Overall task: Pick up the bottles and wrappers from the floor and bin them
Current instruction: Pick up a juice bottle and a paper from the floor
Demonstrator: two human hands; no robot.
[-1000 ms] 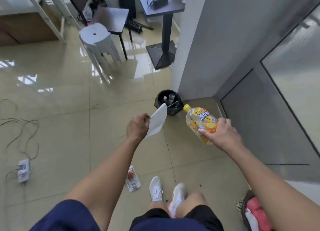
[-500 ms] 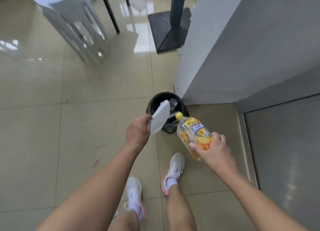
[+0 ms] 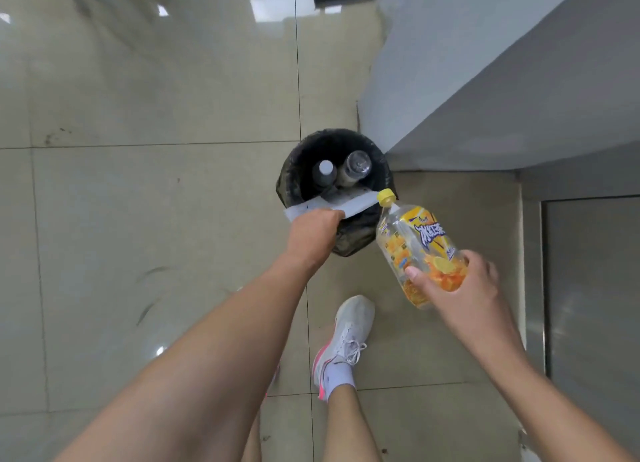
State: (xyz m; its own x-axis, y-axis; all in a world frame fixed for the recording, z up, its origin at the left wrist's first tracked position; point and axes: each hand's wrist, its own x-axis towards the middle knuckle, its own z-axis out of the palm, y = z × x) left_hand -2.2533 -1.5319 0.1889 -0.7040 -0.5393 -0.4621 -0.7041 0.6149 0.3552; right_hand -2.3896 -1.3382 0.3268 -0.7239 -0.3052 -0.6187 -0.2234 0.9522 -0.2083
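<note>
A round black bin point(image 3: 294, 170) lined with a dark bag stands on the tiled floor against a grey wall corner. Inside it two clear bottles point(image 3: 356, 165) stand on end. My left hand point(image 3: 313, 234) grips a flat white wrapper point(image 3: 353, 203) and holds it across the bin's near rim. To the right, my right hand point(image 3: 457, 290) holds a clear plastic bottle point(image 3: 415, 243) with a yellow cap and an orange-yellow label. The bottle tilts with its cap touching the wrapper's end at the bin's right edge.
The grey wall corner point(image 3: 467, 80) juts out right behind the bin. A metal door panel point(image 3: 595, 288) fills the right side. My white shoe point(image 3: 346, 340) stands on the beige tiles just below the bin. Open floor lies to the left.
I have stepped closer and now look straight down into the bin. The wrapper has swung from upright to flat over the rim, and the bottle has come up beside the bin.
</note>
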